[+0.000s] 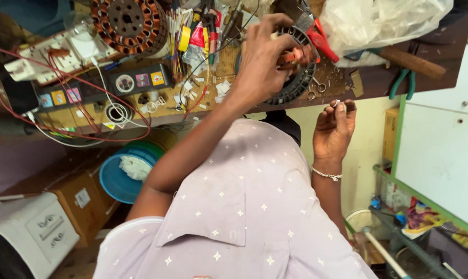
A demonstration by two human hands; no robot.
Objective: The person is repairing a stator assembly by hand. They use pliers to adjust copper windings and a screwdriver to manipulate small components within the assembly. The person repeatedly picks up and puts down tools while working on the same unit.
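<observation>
My left hand (262, 59) reaches up over the wooden workbench (223, 67) and grips the copper-coloured windings (296, 54) on a round black motor stator (298, 85). Its fingers are closed on the coil at the ring's top. My right hand (334, 129), with a thin bracelet at the wrist, hovers below the bench edge, just under the stator. Its fingers are curled, and thumb and forefinger pinch a small pale piece (337, 103); what it is I cannot make out. My patterned shirt fills the bottom of the view.
Red-handled pliers (321, 41) and small scissors (314, 93) lie by the stator. A second copper-wound stator (128, 20), yellow tape (184, 39), a switch panel (105, 85), red wires and a plastic bag (378, 20) crowd the bench. Below are a blue basin (115, 181) and cardboard boxes.
</observation>
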